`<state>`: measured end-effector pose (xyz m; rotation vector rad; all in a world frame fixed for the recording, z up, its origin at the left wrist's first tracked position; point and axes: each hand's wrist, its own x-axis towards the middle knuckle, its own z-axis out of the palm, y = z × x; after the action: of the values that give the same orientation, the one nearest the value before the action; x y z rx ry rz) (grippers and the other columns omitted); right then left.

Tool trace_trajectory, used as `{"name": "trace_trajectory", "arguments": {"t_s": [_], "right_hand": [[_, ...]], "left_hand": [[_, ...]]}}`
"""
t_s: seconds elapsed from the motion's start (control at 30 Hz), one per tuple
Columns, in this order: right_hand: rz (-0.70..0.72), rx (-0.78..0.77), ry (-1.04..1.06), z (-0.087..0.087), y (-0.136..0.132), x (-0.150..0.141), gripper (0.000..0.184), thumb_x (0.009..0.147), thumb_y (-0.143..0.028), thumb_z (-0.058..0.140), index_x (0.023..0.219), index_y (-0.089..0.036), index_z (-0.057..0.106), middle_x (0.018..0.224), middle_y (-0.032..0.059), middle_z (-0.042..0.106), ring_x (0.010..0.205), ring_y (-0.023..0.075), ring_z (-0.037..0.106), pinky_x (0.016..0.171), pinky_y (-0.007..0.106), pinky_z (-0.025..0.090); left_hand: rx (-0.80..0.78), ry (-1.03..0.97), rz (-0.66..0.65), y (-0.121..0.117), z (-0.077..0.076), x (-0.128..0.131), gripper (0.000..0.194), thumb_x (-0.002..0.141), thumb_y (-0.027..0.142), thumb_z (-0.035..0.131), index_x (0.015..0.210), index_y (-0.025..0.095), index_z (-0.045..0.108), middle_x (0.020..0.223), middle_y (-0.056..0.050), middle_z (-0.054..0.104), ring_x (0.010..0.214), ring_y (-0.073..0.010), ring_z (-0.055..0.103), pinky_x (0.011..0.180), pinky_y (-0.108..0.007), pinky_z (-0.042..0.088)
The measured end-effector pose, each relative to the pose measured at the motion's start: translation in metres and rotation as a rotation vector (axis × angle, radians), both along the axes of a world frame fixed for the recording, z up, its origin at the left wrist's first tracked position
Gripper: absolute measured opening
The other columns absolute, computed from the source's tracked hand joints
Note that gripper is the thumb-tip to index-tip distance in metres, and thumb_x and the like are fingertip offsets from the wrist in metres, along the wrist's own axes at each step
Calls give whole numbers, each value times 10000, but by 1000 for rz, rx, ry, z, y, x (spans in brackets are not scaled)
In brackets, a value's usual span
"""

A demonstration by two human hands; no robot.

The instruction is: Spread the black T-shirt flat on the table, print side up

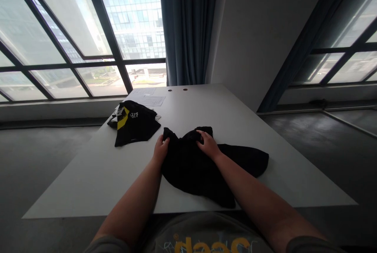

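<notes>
A black garment [194,166] lies crumpled near the front of the white table, its bunched upper edge lifted a little. Two broad parts spread from it, one toward the front edge and one to the right, like the legs of shorts; the exact kind is unclear. My left hand [161,149] pinches the left end of the upper edge between thumb and fingers. At the right of that same edge, my right hand [208,144] is closed on the bunched cloth. To the left, a heap of black clothing [137,125] with a yellow and white print rests apart from both hands.
The white table [118,190] narrows away toward a blue curtain [188,29] and windows. Printed sheets of paper [150,100] lie at its far left, and two small round dark spots are near the far edge. Grey floor shows on both sides.
</notes>
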<state>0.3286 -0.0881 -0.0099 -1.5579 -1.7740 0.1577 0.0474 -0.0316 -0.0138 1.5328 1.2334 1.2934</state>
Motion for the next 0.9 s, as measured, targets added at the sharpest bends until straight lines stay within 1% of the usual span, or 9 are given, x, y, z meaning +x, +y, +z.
{"name": "trace_trajectory", "arguments": {"t_s": [0.13, 0.23, 0.4, 0.47, 0.57, 0.63, 0.77, 0.83, 0.9], "right_hand": [[41, 111, -20, -2, -5, -1, 423, 907, -205, 563, 1318, -220, 658, 1104, 96, 596, 1051, 258, 594, 1020, 452, 514], [49, 158, -17, 0, -6, -3, 390, 910, -167, 519, 1247, -215, 710, 1174, 114, 588, 1127, 266, 585, 1069, 462, 499], [113, 97, -23, 6, -8, -6, 351, 968, -233, 505, 1237, -206, 729, 1239, 114, 624, 1188, 254, 599, 1099, 448, 490], [133, 71, -37, 10, -11, -8, 343, 982, -257, 512, 1241, -206, 730, 1285, 119, 632, 1233, 260, 588, 1127, 467, 469], [189, 99, -24, 19, -19, -14, 306, 997, -261, 515, 1198, -229, 743, 1285, 111, 660, 1261, 266, 578, 1140, 507, 454], [254, 133, 34, 24, -27, -23, 292, 1012, -258, 504, 1191, -242, 734, 1283, 101, 667, 1262, 255, 585, 1135, 500, 462], [358, 155, 173, 33, -41, -41, 327, 1031, -294, 502, 1318, -243, 650, 1387, 113, 593, 1310, 241, 565, 1149, 457, 461], [361, 172, 199, 36, -45, -45, 364, 1036, -311, 497, 1377, -247, 607, 1429, 121, 554, 1349, 254, 533, 1170, 470, 440], [349, 190, 185, 37, -48, -46, 398, 1038, -313, 490, 1423, -257, 571, 1471, 123, 519, 1378, 269, 506, 1191, 496, 414]], "left_hand": [[6, -53, -43, -1, -2, 1, 364, 855, 428, 687, 1143, 205, 693, 1052, -70, 734, 1041, -281, 675, 971, -434, 522], [2, -88, -92, -4, -2, 3, 369, 850, 439, 698, 1139, 210, 685, 1030, -64, 727, 995, -264, 681, 921, -412, 546], [7, -104, -124, -9, 3, 5, 414, 825, 437, 726, 1174, 221, 666, 1063, -63, 722, 1025, -257, 678, 941, -406, 540], [16, -99, -131, -10, 5, 5, 448, 821, 431, 729, 1210, 223, 655, 1095, -69, 722, 1056, -264, 674, 969, -418, 527], [28, -79, -147, -13, 9, 5, 468, 834, 426, 713, 1247, 219, 639, 1121, -76, 722, 1085, -274, 668, 1006, -437, 506], [43, -54, -165, -16, 13, 5, 440, 854, 418, 695, 1243, 220, 643, 1119, -76, 720, 1083, -276, 667, 1011, -438, 501], [220, 69, -238, -26, 24, 9, 332, 904, 354, 644, 1210, 232, 677, 1170, -83, 686, 1134, -272, 639, 1052, -432, 481], [319, 156, -285, -32, 28, 13, 342, 910, 322, 635, 1237, 236, 683, 1236, -96, 655, 1177, -274, 618, 1083, -435, 467], [363, 235, -330, -38, 31, 17, 376, 914, 316, 637, 1280, 240, 681, 1286, -110, 633, 1201, -279, 607, 1099, -439, 462]]}}
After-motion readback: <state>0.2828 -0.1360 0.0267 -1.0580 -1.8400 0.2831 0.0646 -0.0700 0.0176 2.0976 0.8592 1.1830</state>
